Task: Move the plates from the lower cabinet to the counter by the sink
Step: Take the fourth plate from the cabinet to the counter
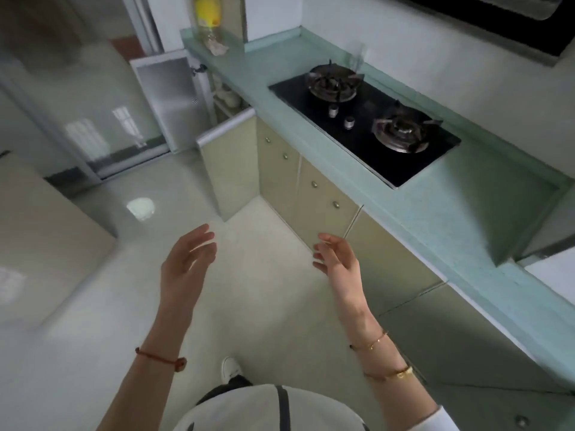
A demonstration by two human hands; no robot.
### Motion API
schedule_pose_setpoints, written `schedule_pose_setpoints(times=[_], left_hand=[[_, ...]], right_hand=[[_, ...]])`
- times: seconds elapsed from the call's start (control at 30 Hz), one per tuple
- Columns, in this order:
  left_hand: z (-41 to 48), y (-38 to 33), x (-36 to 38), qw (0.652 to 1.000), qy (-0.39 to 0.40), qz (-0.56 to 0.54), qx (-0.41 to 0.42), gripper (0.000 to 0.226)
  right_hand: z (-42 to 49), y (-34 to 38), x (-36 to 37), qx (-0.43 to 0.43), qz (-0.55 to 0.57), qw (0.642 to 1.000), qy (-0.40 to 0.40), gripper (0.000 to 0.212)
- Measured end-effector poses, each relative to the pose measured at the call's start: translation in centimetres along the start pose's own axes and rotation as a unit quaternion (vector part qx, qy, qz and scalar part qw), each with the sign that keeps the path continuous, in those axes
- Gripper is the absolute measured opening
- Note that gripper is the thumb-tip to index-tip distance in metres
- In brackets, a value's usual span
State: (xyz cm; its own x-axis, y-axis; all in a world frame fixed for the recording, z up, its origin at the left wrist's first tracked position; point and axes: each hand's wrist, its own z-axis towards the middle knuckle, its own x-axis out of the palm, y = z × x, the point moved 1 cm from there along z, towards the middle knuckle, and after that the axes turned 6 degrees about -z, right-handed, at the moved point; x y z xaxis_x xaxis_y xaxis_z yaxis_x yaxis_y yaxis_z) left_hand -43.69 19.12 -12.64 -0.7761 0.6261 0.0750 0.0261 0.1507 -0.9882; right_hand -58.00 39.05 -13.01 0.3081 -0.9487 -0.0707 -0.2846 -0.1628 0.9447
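- The left hand [186,259] and right hand [337,256] are raised over the floor, near each other, fingers loosely spread, holding nothing.
- A red cord [158,357] circles the left wrist, and gold bracelets [373,340] circle the right.
- At the far end of the counter [435,213], a lower cabinet [217,88] stands open.
- Pale crockery [228,94] sits stacked inside it, too small to tell plates from bowls.
- Its cream door [227,163] swings out over the floor, between the person and the opening.
- A frosted door [168,98] stands open beyond it.
- A gas hob [367,126] with two burners is set into the counter.
- A clear glass [357,57] stands behind the hob.
- A yellow bottle [207,10] stands at the far corner.
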Motion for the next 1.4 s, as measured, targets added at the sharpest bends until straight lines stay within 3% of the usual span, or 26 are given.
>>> schedule_pose_setpoints(times=[0.17,0.4,0.93,1.4], left_hand=[[5.8,-1.7,-9.1,0.999,-0.03,0.019,0.013,0.034],[12.8,-3.2,-15.6,0.997,-0.073,0.007,0.026,0.034],[37.4,-6.9,-19.5,0.993,-0.11,0.002,0.033,0.036],[63.2,-10.1,-22.6,0.993,-0.114,0.016,0.025,0.035]], right_hand=[[2.6,1.9,12.2,-0.01,0.001,0.999,0.041,0.018],[6.1,3.7,23.0,-0.016,-0.007,0.995,0.096,0.02],[25.5,11.1,41.8,-0.043,-0.038,0.987,0.153,0.021],[43.6,17.9,57.7,-0.013,-0.065,0.988,0.138,0.022]])
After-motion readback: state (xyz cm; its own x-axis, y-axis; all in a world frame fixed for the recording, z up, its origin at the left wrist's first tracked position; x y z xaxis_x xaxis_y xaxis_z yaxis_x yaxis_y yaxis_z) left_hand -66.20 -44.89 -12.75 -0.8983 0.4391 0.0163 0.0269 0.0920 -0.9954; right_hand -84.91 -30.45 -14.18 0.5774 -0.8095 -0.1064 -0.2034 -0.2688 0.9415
